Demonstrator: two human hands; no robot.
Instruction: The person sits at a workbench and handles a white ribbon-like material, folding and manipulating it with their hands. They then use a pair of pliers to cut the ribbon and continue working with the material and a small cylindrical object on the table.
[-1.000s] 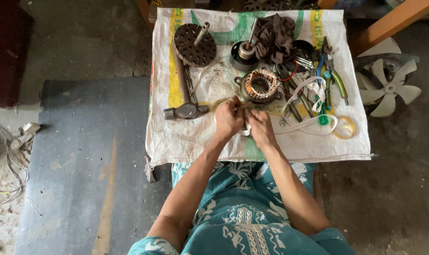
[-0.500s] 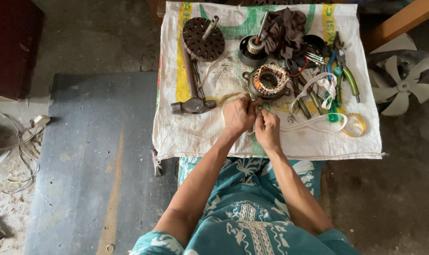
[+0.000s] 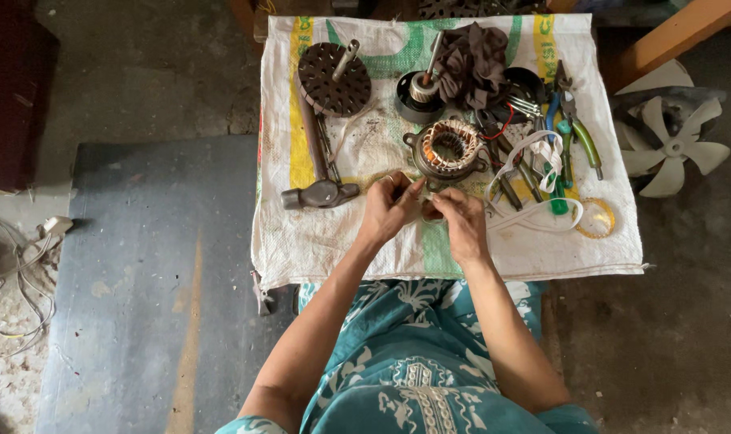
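Over the woven sack, left hand and right hand pinch something small, seemingly wire.

We only get one view here, a head-worn camera looking almost straight down, so we see the scene like a map from above. It sits fairly high: both forearms run up from the bottom edge, and the left hand and right hand meet near the middle of the frame. The white woven sack fills the upper centre, its far edge nearly at the top border. We also catch the grey mat on the left and a white fan blade at the right edge. What's pinched between the fingers is probably too small to make out from this height.
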